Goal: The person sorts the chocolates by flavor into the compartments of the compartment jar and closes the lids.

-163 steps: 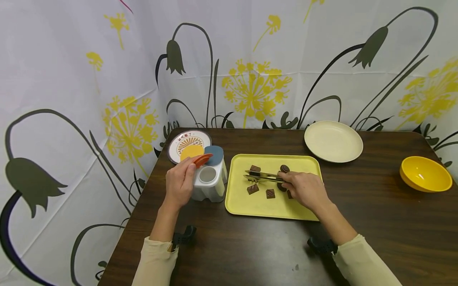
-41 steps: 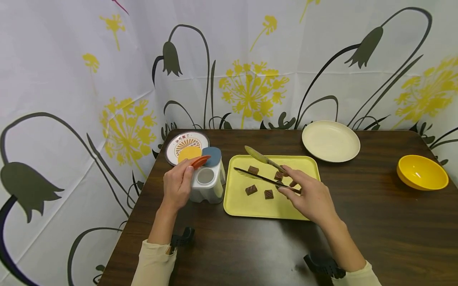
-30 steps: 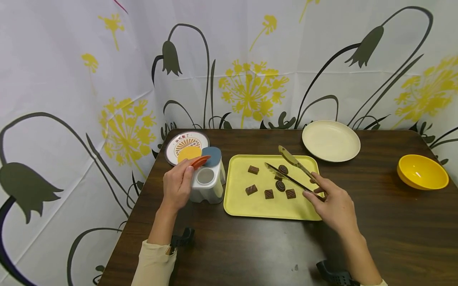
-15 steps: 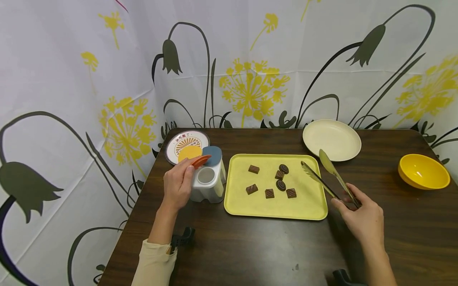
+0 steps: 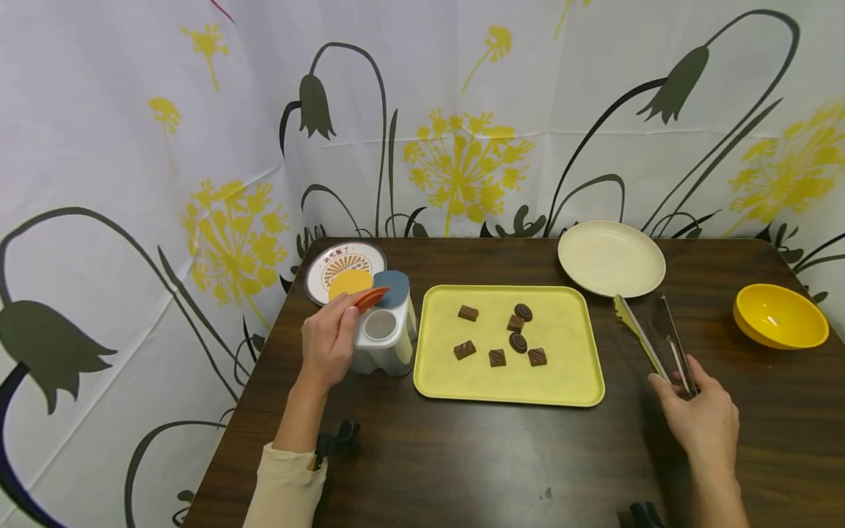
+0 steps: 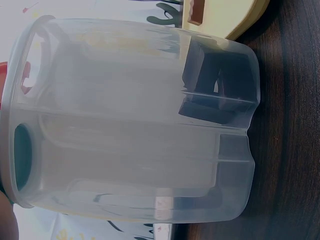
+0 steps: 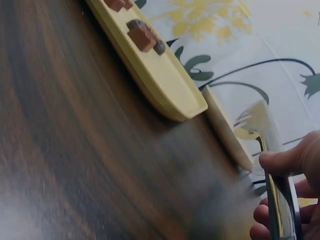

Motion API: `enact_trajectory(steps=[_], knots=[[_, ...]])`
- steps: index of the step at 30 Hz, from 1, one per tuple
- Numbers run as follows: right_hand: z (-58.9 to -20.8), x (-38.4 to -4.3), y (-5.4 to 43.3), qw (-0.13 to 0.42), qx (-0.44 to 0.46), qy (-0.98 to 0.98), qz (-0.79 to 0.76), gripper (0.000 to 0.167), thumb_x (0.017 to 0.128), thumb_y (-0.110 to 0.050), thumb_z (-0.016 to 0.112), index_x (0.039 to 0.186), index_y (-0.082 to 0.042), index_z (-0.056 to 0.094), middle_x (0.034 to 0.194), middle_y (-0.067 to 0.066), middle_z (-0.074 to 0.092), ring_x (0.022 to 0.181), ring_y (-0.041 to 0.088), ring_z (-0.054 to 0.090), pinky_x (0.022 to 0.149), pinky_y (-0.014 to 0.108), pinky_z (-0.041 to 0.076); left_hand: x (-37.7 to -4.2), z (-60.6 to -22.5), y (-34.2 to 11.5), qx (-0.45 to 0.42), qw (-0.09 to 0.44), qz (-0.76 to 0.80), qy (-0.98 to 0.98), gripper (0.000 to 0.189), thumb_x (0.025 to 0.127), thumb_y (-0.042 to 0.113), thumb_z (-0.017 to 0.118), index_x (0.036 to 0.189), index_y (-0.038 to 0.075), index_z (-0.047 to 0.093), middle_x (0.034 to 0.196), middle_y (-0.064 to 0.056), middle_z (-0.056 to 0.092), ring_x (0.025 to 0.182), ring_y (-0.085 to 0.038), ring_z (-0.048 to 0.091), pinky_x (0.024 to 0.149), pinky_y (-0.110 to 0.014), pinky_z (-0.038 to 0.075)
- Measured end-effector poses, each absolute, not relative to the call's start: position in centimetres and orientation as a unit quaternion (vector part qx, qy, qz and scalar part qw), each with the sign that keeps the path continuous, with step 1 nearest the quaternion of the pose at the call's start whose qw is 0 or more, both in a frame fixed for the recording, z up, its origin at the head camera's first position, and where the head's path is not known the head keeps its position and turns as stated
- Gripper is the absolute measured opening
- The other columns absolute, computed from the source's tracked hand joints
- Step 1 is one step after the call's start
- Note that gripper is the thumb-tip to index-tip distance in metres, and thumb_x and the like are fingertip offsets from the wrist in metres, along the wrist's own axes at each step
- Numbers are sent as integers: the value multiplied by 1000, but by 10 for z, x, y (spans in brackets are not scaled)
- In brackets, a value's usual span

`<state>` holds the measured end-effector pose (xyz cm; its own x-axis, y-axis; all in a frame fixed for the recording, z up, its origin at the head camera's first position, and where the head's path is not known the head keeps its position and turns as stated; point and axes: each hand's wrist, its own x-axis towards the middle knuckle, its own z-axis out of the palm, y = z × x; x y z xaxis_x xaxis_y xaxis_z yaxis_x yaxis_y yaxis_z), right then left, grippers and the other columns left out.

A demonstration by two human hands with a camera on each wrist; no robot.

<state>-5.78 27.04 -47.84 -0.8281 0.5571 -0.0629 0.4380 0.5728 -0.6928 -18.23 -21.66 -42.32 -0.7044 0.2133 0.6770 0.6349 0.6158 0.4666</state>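
Left hand (image 5: 328, 339) pinches the raised orange lid (image 5: 371, 298) of the container (image 5: 381, 358), towards the tabletop (image 5: 495, 462)'s left edge. Right hand (image 5: 705, 416) grips tongs (image 5: 647, 343), tips parted, long axis towards the far edge; tray (image 5: 449, 378) and chocolates (image 5: 497, 358) lie left of them.

Tongs (image 5: 640, 334) spread, right of yellow tray (image 5: 568, 359); orange lid (image 5: 372, 298) tilted up.

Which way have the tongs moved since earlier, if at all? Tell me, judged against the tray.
Yes, rightward: in the head view, the tongs have gone from over the yellow tray to beyond its right edge.
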Motion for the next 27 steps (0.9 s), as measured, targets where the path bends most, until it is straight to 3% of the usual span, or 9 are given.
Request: enact_trajectory(steps=[27], knots=[[-492, -51, 281, 62, -285, -889, 353, 75, 92, -26, 66, 149, 6, 30, 123, 31, 57, 118, 54, 44, 99, 63, 30, -183, -424, -216, -248, 294, -357, -851, 38, 99, 24, 41, 113, 8, 72, 86, -3, 67, 65, -14, 51, 53, -30, 38]])
